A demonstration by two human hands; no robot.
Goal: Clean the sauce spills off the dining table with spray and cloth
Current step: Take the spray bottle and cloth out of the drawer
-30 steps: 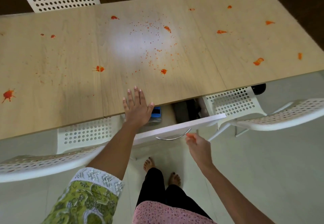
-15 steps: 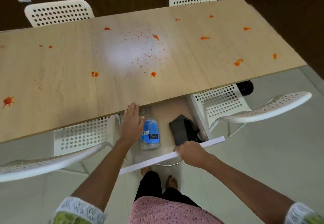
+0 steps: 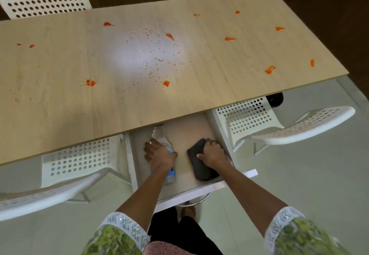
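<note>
Both hands reach into the drawer (image 3: 201,191), left hand (image 3: 159,155) gripping bottle (image 3: 159,134), right hand (image 3: 212,152) cloth (image 3: 196,155).

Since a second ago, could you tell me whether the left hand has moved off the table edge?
Yes. The left hand has dropped from the table edge into the open drawer, now gripping the spray bottle.

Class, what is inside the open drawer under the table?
A clear spray bottle under the left hand, a dark cloth under the right hand. The bottle's head is hidden beneath the tabletop.
</note>
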